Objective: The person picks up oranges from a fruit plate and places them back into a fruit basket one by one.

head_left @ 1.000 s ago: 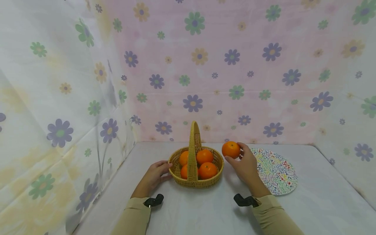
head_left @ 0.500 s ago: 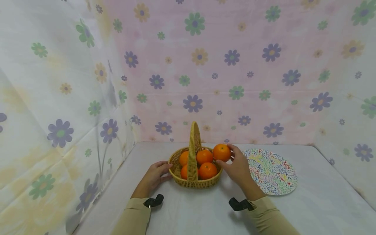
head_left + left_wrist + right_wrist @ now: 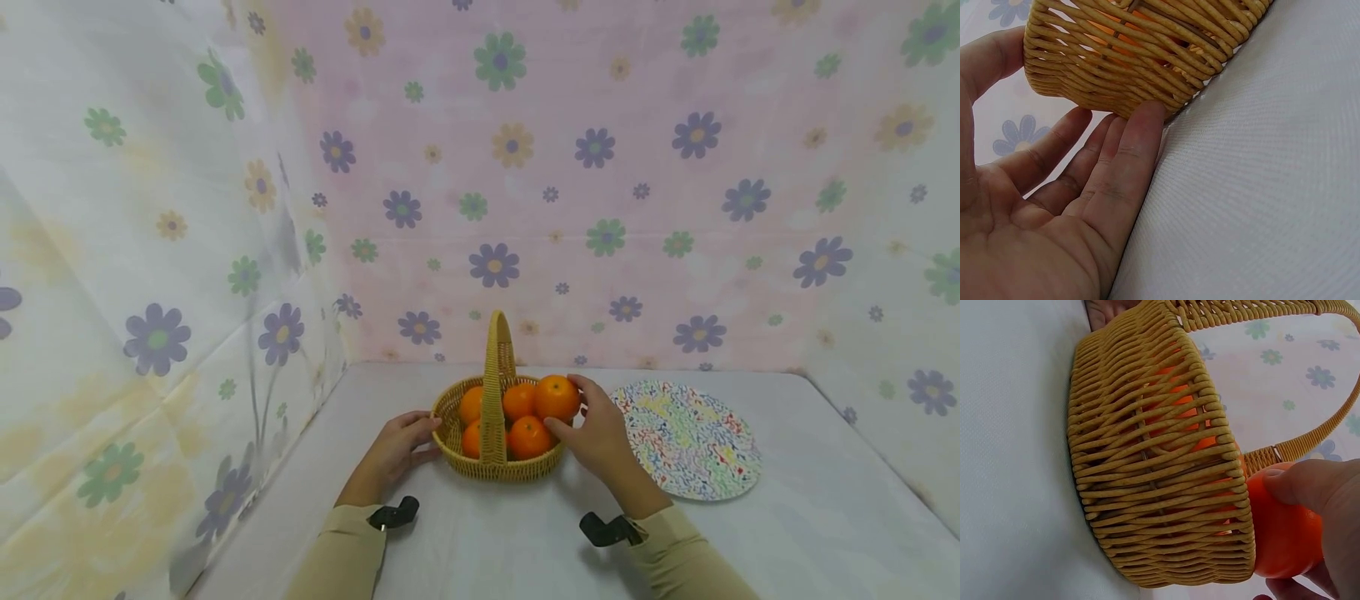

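A woven wicker basket (image 3: 498, 469) with a tall arched handle stands on the table and holds several oranges (image 3: 529, 437). At its left end my left hand (image 3: 395, 446) steadies it, thumb on the rim and fingers against the woven side; the left wrist view shows these fingers (image 3: 1141, 144) at the basket wall. My right hand (image 3: 602, 433) grips another orange (image 3: 557, 398) at the basket's right rim, above the fruit inside. Seen from the right wrist, that orange (image 3: 1285, 531) is at the rim, with the thumb laid over it.
Right of the basket lies a round white mat (image 3: 697, 442) with multicoloured specks. Flowered cloth (image 3: 570, 208) hangs behind the pale table (image 3: 480, 550) and at both sides. Each wrist wears a black mount (image 3: 607, 529).
My right hand has carried its orange leftward and slightly down, from beside the basket to over its right rim. The left hand has stayed at the basket's left end.
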### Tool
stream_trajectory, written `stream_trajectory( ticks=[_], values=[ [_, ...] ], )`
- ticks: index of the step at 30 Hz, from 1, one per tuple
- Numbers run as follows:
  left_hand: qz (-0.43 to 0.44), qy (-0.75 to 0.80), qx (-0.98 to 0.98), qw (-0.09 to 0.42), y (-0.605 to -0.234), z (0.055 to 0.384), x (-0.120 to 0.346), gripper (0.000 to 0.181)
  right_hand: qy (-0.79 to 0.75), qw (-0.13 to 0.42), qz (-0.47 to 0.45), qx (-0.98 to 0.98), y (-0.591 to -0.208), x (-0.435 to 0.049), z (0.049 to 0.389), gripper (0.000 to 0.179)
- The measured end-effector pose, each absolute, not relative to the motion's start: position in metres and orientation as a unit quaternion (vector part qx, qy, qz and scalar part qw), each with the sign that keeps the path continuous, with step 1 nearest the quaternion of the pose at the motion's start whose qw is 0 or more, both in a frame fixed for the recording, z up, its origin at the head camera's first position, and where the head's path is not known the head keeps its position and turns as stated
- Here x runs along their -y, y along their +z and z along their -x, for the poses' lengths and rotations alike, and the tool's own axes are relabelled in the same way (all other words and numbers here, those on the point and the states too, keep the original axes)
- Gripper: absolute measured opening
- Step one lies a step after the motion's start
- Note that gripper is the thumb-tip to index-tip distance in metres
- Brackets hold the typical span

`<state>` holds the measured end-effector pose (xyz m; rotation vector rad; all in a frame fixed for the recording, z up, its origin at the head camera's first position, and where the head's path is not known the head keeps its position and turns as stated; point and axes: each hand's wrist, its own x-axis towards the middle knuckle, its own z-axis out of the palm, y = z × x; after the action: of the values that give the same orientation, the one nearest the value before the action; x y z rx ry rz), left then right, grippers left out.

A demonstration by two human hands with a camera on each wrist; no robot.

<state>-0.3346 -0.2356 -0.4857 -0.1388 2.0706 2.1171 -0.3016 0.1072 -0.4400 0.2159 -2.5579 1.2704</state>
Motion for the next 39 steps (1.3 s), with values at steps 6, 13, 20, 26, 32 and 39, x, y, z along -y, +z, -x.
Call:
stream_trajectory(
  ticks=[6,13,20,26,32,39],
  values=[
    [0.041,0.712,-0.695,0.09,-0.486,0.335,0.235,0.046,0.425,0.123,-0.087,0.893,-0.441,-0.108,0.301,0.08],
    [0.047,0.708,-0.7,0.086,-0.486,0.335,0.237,0.047,0.415,0.091,-0.109,0.898,-0.44,-0.104,0.3,0.081],
    [0.054,0.709,-0.698,0.087,-0.483,0.333,0.237,0.048,0.402,0.087,-0.104,0.905,-0.446,-0.103,0.302,0.081],
    [0.044,0.708,-0.699,0.094,-0.486,0.333,0.232,0.05,0.402,0.09,-0.104,0.905,-0.447,-0.109,0.299,0.082],
    [0.043,0.71,-0.697,0.094,-0.488,0.331,0.23,0.048,0.403,0.081,-0.106,0.905,-0.452,-0.111,0.299,0.083],
    [0.042,0.697,-0.712,0.081,-0.486,0.331,0.234,0.048,0.395,0.085,-0.118,0.907,-0.453,-0.11,0.303,0.083]
  ],
)
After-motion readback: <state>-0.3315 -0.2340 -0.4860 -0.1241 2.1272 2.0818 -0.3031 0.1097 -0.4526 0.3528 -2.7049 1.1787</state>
